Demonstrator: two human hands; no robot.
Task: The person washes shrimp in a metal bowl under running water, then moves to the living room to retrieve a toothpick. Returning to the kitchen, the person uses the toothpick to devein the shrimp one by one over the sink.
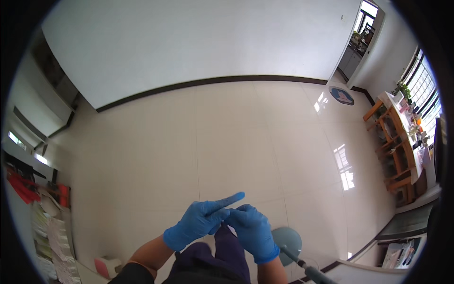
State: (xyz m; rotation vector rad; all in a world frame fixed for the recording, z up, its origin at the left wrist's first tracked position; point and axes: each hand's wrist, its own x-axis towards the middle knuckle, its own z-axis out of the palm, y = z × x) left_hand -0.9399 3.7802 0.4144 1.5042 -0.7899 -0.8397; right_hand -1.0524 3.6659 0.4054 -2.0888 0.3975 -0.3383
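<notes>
My left hand, in a blue disposable glove, is raised before my body with its index finger stretched out to the right. My right hand, gloved the same way, meets it at the fingertips, where thumb and fingers are bent together. Whether something small is pinched between them cannot be told. Below the hands show my dark purple trousers. Right of my right hand, on the floor, stands the round grey-green base of a stand with a grey pole.
Pale glossy floor tiles reach to a white wall. On the right, a long table holds many small items, with wooden chairs beside it. An oval mat lies by the doorway. A pink and white box is at lower left.
</notes>
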